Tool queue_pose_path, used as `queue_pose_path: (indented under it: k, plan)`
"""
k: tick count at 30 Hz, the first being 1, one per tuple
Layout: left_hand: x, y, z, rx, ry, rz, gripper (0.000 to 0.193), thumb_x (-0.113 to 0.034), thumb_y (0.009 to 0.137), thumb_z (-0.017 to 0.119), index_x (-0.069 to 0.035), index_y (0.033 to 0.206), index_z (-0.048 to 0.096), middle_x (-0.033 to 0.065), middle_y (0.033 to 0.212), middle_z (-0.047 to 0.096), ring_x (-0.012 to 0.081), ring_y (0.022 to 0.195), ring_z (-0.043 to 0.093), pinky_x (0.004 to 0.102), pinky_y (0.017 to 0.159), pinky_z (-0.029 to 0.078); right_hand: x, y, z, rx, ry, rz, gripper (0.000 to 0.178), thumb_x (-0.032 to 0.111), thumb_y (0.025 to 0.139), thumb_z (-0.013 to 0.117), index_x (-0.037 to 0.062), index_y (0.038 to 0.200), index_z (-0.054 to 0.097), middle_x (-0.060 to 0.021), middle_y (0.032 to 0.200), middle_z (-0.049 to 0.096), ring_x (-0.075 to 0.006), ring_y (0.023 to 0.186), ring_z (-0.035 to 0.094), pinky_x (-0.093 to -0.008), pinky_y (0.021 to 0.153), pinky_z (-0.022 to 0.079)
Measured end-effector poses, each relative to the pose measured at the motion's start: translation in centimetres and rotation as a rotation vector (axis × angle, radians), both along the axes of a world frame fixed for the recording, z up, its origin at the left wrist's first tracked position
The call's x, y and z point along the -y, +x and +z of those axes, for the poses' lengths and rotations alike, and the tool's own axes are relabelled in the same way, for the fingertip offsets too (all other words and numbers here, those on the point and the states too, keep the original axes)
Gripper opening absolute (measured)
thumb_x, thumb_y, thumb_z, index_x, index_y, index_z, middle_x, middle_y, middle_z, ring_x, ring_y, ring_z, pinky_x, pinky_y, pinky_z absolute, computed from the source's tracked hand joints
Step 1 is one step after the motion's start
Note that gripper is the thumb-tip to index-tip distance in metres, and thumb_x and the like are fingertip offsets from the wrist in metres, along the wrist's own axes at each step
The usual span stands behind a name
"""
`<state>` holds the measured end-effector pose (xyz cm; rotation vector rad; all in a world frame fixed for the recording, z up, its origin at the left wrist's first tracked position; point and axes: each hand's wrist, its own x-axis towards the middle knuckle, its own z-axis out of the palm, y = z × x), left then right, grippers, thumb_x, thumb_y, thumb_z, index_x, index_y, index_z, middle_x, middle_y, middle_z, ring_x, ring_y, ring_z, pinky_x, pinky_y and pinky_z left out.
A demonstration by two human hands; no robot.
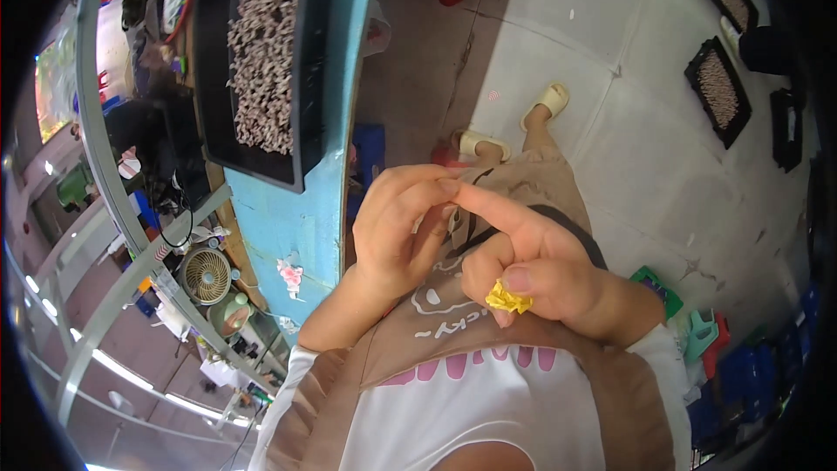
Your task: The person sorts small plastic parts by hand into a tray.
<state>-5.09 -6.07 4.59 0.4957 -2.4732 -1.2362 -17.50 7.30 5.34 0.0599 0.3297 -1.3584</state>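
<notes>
1 black tray tops the table; half-curled left fingers touch right fingers clasping yellow scrap.

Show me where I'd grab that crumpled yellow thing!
Probably pinch the yellow wad by its left edge, coming from the person's left. The right hand covers its upper right, but that edge sticks out bare, and its crumpled folds should be easy to catch.
</notes>
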Motion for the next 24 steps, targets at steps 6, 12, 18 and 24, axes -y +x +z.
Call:
queue_pose_path:
  k: [6,12,18,24]
  plan:
    - [-2.5,-7.7,-6.9,0.2,0.226,-0.052,0.024,0.004,0.069,0.064,-0.005,0.089,0.054,0.0137,0.092,0.059,0.0316,0.083,0.058,0.037,0.072,0.046,-3.5,-6.7,-7.3,0.138,0.109,-0.1,0.076,0.017,0.08,0.049,-0.0019,0.139,0.006,-0.0081,0.058,0.054,-0.0146,0.051,0.047,-0.0277,0.058,0.037]
    - [-2.8,-12.9,-14.4,0.232,0.443,-0.036,0.015,0.004,0.078,0.058,-0.002,0.089,0.05,0.0121,0.093,0.058,0.0191,0.083,0.056,0.0281,0.074,0.045,-4.2,-11.4,-15.1,0.283,0.141,-0.219,0.076,0.009,0.079,0.048,0.0012,0.14,0.004,-0.0114,0.063,0.053,-0.0148,0.052,0.049,-0.0228,0.054,0.041]
    - [0.3,-12.1,-30.7,0.448,0.698,0.535,0.017,-0.015,0.086,0.057,0.0,0.08,0.059,0.0,0.071,0.058,0.0062,0.067,0.052,0.0229,0.063,0.043,-2.2,-11.9,-23.7,0.079,0.427,-0.336,0.06,0.014,0.084,0.049,-0.0018,0.135,0.021,-0.0116,0.071,0.055,-0.0144,0.058,0.048,-0.0239,0.057,0.039]
    - [16.5,0.9,-55.6,0.886,0.129,0.672,0.027,-0.021,0.083,0.055,0.0,0.098,0.059,0.0178,0.089,0.063,0.0319,0.086,0.06,0.0377,0.076,0.046,-4.0,-9.5,-32.5,-0.044,0.833,-0.313,0.036,0.023,0.089,0.047,0.0019,0.117,0.04,-0.0043,0.086,0.053,-0.015,0.078,0.049,-0.0294,0.069,0.04]
